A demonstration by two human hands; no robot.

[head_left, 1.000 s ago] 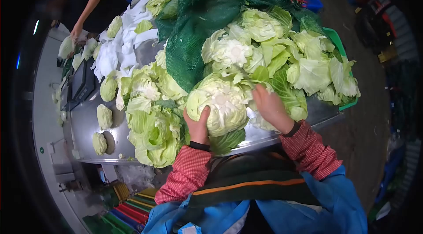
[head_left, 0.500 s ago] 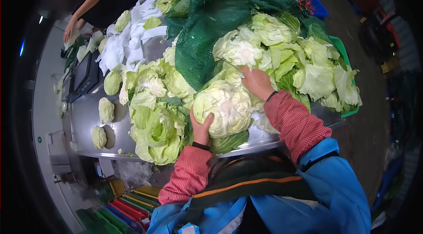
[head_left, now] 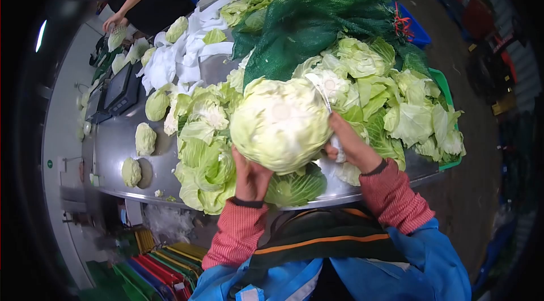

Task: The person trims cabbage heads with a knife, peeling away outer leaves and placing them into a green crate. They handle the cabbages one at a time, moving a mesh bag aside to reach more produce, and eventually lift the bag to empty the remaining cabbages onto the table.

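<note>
A large pale cabbage point(head_left: 277, 125), its cut stem end facing up, is held up off the table. My left hand point(head_left: 251, 175) grips it from below at its near left side, thumb against the leaves. My right hand point(head_left: 352, 145) is closed round the white handle of a knife point(head_left: 322, 92), whose blade points up and away along the cabbage's right edge. Below the cabbage a dark green outer leaf point(head_left: 297, 186) lies at the table's front edge. Loose leaves point(head_left: 204, 156) are heaped to the left of my left hand.
A green mesh sack point(head_left: 306, 23) lies beyond the cabbage. More leaves point(head_left: 416, 105) pile over a green crate point(head_left: 445, 88) at right. Several trimmed cabbages point(head_left: 145, 139) sit on the metal table point(head_left: 110, 148) near a scale point(head_left: 120, 90). A co-worker's hand point(head_left: 115, 20) is at far left, white cloths point(head_left: 190, 40) nearby.
My left hand has raised the cabbage off the table and nearer to me. My right hand and the knife have come back beside it. The view has shifted slightly.
</note>
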